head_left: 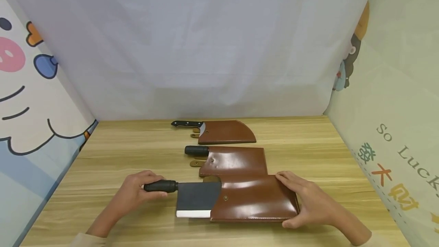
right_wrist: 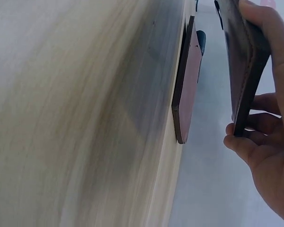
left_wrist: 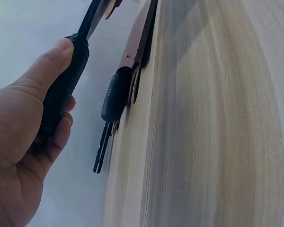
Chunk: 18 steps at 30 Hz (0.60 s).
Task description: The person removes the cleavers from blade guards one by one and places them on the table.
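In the head view, a cleaver (head_left: 197,197) with a dark blade and a bright cutting edge is partly inside a brown leather sheath (head_left: 255,197). My left hand (head_left: 135,190) grips its black handle (head_left: 161,186), with the thumb along the handle in the left wrist view. At the sheath's closed right end, my right hand (head_left: 305,201) holds it by the edges, thumb on the near corner and fingers at the far corner. Both wrist views show cleaver and sheath raised off the table. The blade's part inside the sheath is hidden.
Behind lies a second sheathed cleaver (head_left: 236,160) with a black handle, its strap undone. Farther back is a sheathed knife (head_left: 226,132) with a curved outline and riveted handle. All are over a wooden table (head_left: 109,151), with a white curtain (head_left: 205,48) behind and printed cloths at both sides.
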{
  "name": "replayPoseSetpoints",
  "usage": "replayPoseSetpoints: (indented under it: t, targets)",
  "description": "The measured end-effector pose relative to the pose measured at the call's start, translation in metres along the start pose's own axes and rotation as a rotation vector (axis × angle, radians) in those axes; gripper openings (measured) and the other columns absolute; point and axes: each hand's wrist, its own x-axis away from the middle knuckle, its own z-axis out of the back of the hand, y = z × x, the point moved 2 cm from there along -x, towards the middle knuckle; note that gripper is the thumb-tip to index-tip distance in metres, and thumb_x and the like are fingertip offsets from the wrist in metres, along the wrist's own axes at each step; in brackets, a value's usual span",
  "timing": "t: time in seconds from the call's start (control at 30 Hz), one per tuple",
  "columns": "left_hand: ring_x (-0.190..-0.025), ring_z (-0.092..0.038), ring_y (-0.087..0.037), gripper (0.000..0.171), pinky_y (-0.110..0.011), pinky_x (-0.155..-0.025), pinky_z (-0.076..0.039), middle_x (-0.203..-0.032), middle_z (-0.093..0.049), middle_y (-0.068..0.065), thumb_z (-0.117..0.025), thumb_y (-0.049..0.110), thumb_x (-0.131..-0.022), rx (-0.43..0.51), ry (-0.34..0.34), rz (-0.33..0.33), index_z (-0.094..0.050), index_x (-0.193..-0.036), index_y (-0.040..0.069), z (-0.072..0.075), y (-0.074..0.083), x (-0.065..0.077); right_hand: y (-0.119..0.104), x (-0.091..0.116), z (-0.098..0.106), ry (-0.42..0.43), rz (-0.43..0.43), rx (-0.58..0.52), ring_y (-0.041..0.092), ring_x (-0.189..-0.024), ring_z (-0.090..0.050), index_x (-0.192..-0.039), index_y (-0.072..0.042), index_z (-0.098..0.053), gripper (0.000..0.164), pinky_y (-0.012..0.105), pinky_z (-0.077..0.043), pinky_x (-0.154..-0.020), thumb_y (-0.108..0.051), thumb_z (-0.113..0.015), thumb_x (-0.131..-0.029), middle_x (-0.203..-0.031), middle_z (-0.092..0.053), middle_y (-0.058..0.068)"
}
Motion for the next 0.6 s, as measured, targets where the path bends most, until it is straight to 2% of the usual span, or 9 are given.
replayPoseSetpoints:
  t: [0.23,0.6]
  targets:
    - [-0.079,-0.059,-0.004,0.033,-0.025,-0.064,-0.049,-0.1,-0.071,0.007,-0.091,0.034,-0.076,-0.002,0.012,0.027,-0.08,-0.104,0.02,-0.001,0.0,0.008,0.006,0.007,0.002,-0.001,0.007,-0.014,0.04,-0.13,-0.057,-0.15,-0.004,-0.05,0.118,0.054,-0.053,-0.094,-0.062,-0.094,-0.057,-0.148,-0.053,0.021]
    - [-0.079,-0.059,-0.004,0.034,-0.025,-0.064,-0.049,-0.1,-0.071,0.009,-0.091,0.034,-0.076,0.005,0.026,0.064,-0.08,-0.105,0.02,-0.003,0.001,0.021,0.021,0.02,0.002,-0.03,-0.005,-0.034,0.04,-0.129,-0.057,-0.147,0.0,-0.052,0.117,0.053,-0.054,-0.093,-0.061,-0.094,-0.057,-0.148,-0.052,0.023]
